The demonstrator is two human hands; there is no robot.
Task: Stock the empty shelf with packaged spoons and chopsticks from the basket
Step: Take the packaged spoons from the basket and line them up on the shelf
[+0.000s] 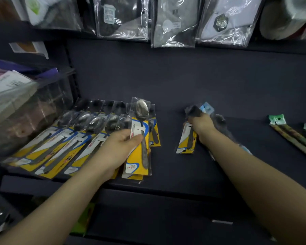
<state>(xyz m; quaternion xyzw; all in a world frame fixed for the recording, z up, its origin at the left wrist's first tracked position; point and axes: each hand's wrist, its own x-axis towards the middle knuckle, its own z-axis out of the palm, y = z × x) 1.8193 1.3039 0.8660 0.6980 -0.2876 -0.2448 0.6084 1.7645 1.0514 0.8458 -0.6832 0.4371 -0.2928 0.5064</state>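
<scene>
Several packaged spoons on yellow cards lie fanned in a row on the left of the dark shelf. My left hand grips one more spoon pack by its middle, above the right end of that row. My right hand holds another spoon pack together with a blue-tagged pack, low over the shelf's middle. Packaged chopsticks with green tags lie at the far right of the shelf. The basket is out of sight.
Clear bags of dark goods hang from the shelf above, over the back of the work area. A clear plastic bin with papers stands at the left. Bare dark shelf surface lies between the spoons and the chopsticks.
</scene>
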